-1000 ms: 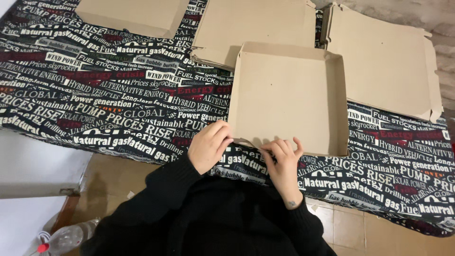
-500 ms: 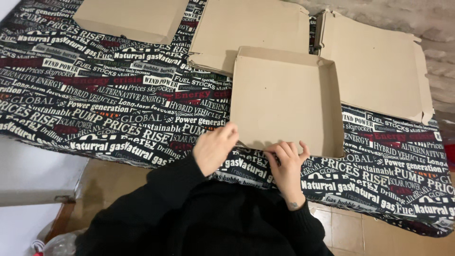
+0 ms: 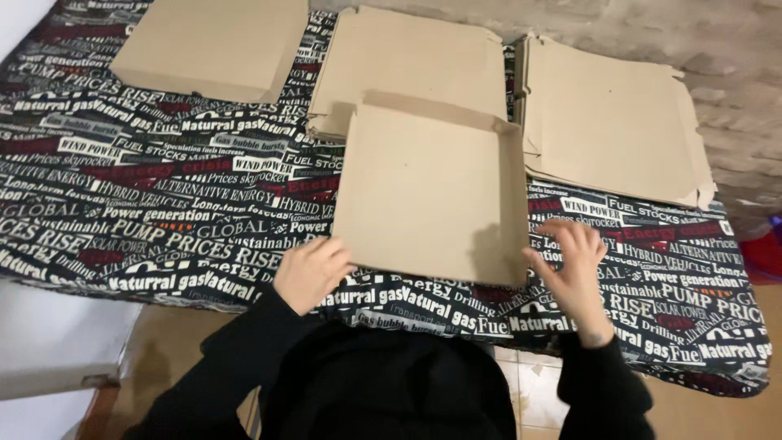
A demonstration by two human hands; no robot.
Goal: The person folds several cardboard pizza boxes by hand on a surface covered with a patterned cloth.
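open tan cardboard box (image 3: 432, 191) centre; three flat cardboard stacks (image 3: 607, 118) behind.

Head camera, my only view, looking steeply down over the near edge of the table.

I see from above my own chest: dark sleeves fill the bottom of the frame, and the table (image 3: 122, 212) under its printed cloth runs away from me toward a rough wall along the top right. It sits close, so my left hand (image 3: 311, 273) and right hand (image 3: 570, 265) land low in the frame, at the near corners of the cardboard tray (image 3: 432, 191). The table's left end is cut off; its right end shows.
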